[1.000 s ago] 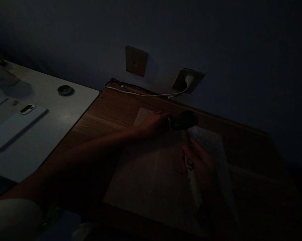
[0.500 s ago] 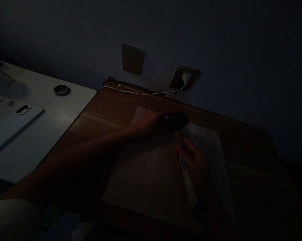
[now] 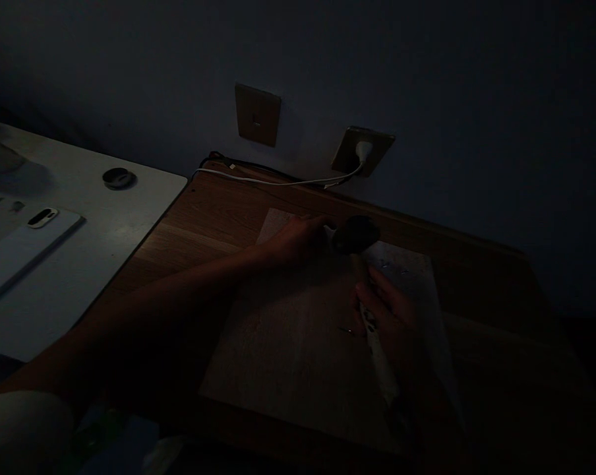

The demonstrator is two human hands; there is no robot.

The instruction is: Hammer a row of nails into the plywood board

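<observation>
My right hand (image 3: 387, 303) is closed around the pale, dark-spotted handle of a hammer (image 3: 377, 356). The hammer's bulky dark head points away from me, just right of my left fingers. My left hand (image 3: 298, 241) rests near the far edge of a thin, pale square board (image 3: 273, 349), its fingers drawn together. What they pinch is hidden in the dark, though a small pale edge shows beside the thumb. Small shiny metal pieces (image 3: 384, 263), perhaps nails or screws, lie on the board to the right. Another thin metal piece (image 3: 346, 330) lies left of the handle.
Beneath the board is a wooden tabletop (image 3: 204, 227). A white table (image 3: 149, 198) adjoins it at left, bearing a phone (image 3: 35, 244) and a round dark ring-like object (image 3: 119, 178). A white cable (image 3: 278, 183) runs along the wall to a plugged socket (image 3: 377, 155).
The hammer head has shifted slightly to the right, away from my left fingers, and my right hand has moved with it. My left hand stays in nearly the same place.
</observation>
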